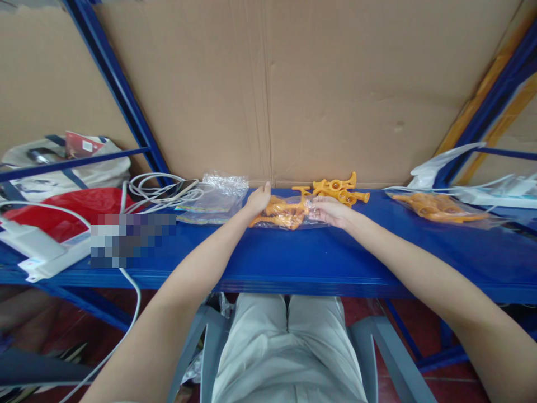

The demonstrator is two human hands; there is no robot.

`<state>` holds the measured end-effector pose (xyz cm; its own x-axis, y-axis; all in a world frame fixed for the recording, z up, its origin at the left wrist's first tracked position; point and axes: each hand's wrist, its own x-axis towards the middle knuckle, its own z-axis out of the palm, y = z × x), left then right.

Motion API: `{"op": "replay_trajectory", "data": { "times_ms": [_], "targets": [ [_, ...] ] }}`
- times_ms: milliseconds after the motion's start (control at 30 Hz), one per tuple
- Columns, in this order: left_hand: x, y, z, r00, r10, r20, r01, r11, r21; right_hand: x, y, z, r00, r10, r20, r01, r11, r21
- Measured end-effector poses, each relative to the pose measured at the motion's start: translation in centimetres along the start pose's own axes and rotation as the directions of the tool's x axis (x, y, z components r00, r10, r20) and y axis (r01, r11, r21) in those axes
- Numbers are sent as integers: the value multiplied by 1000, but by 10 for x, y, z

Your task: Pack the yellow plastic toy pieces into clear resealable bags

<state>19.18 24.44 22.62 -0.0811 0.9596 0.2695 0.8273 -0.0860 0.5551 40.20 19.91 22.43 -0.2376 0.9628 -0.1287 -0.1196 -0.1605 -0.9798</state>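
seated at a blue tabletop (pixel 293 257), a person holds a clear bag (pixel 285 217) of orange plastic parts between both hands, at the middle of the tabletop and a little short of its back edge. the left hand (pixel 259 201) is curled round the bag's left end with the thumb raised; the right hand (pixel 331 211) is closed in a pinch on the bag's right end, the fingers gathered on the film. the bag rests on the tabletop and is not lifted.

the bagging looks to be partway through. one filled bag (pixel 436 206) lies flat toward the right end of the tabletop, and the one in hand already has parts inside. a cluster of loose orange parts (pixel 338 190) sits just behind the right hand against the back edge, outside any bag. whether the held bag is sealed cannot be told.

by count there are two hands and two bags with parts in them. the loose parts number perhaps four or five, but they overlap too much for a firm figure. a stack of empty bags (pixel 218 196) lies left of the hands, number unclear. white cables (pixel 159 190) coil at the back left, beside a red bag (pixel 84 202) near the left end.
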Motion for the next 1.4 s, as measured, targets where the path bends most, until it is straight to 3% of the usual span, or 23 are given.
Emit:
{"op": "replay_trajectory", "data": {
  "times_ms": [167, 333, 433, 467, 533, 600, 700, 867, 1133, 1400],
  "targets": [
    [0, 1, 1, 999, -40, -9, 39, 998, -39, 0, 5, 2, 999, 3, 43, -2, 1000, -25],
    [4, -1, 0, 999, -46, -23, 41, 983, -180, 0, 6, 3, 996, -40, 78, 47, 995, -87],
    [3, 1, -9, 989, 114, 97, -83, 956, -282, 2, 6, 3, 993, -43, 113, 55, 993, -105],
    [1, 2, -13, 962, 217, 165, -156, 934, -321, 2, 7, 2, 991, -45, 125, 59, 992, -108],
    [-4, 6, -22, 858, 433, 276, -315, 869, -382, 2, 7, 2, 988, -51, 147, 68, 992, -107],
    [-8, 9, -28, 762, 571, 305, -453, 807, -379, 2, 7, 2, 983, -54, 174, 73, 992, -101],
    [-10, 11, -28, 710, 657, 253, -589, 751, -298, 1, 7, 2, 981, -60, 183, 75, 994, -76],
    [-7, 8, -19, 722, 663, 197, -628, 748, -217, 2, 5, -1, 990, -56, 131, 58, 998, -13],
    [-5, 6, -11, 737, 634, 234, -598, 773, -213, 3, 6, -1, 991, -46, 124, 46, 999, 4],
    [-4, 8, -4, 767, 635, 93, -600, 760, -249, 5, 7, -2, 982, -47, 184, 53, 998, -24]
  ]
}}
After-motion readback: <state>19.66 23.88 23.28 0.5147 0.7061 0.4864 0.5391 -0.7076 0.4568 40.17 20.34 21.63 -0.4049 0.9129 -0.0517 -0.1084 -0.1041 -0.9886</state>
